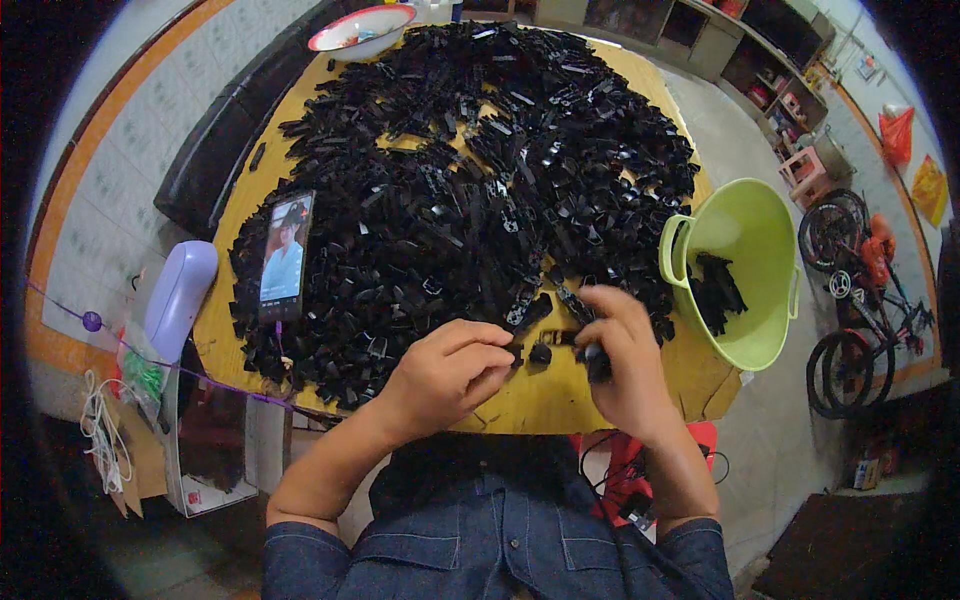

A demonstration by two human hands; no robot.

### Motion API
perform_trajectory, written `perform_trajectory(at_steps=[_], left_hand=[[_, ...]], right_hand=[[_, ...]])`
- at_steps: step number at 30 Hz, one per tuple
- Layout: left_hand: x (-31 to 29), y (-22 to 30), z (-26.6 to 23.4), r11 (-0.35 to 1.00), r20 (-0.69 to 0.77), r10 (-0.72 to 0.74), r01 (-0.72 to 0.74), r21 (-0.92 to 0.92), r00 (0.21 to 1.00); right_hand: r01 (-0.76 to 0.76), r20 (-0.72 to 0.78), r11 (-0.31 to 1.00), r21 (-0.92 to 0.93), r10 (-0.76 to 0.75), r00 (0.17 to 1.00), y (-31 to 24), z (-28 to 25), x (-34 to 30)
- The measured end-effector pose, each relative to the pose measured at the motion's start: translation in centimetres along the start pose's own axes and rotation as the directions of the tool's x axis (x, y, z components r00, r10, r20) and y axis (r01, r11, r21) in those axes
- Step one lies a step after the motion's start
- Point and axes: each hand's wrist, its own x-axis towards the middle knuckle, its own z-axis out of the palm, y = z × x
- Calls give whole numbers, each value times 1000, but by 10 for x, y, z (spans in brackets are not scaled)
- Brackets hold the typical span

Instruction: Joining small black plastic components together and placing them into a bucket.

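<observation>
A wide heap of small black plastic parts [430,225] covers most of the yellow table [680,390]. Near the front edge, my left hand [455,370] has its thumb and forefinger pinched at the lower end of an elongated black plastic part [530,314]. My right hand [628,370], slightly blurred, is curled just to the right, with a dark plastic piece [597,362] under its fingers. Its fingertips are beside another slim black part [570,300]. Between the hands, a small black piece [540,354] lies on the table.
A green basin [755,220] with some black parts inside stands at the table's right edge. On the heap's left side is a phone [285,255], its purple cable running left. A red-rimmed bowl [362,28] sits at the far left. A bicycle [865,300] stands beyond, right.
</observation>
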Motion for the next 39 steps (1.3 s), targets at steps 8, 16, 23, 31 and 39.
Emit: perform_trajectory(at_steps=[8, 16, 23, 31, 39], left_hand=[[8, 10, -10, 985, 2, 140, -139, -104, 990], [9, 17, -14, 983, 58, 160, -154, -103, 985], [9, 19, -14, 964, 103, 263, -258, -57, 959], [5, 16, -5, 948, 282, 8, 82, -307, 959], [1, 46, 34, 20, 541, -227, 559, -829, 810]], right_hand=[[143, 200, 956, 256, -197, 960, -8, -16, -15], [141, 170, 968, 209, -178, 969, -18, -17, -24], [181, 176, 967, 177, -212, 961, -21, -18, -26], [262, 120, 962, 74, -269, 956, -17, 0, -45], [331, 92, 939, 92, -339, 936, -45, 16, -58]])
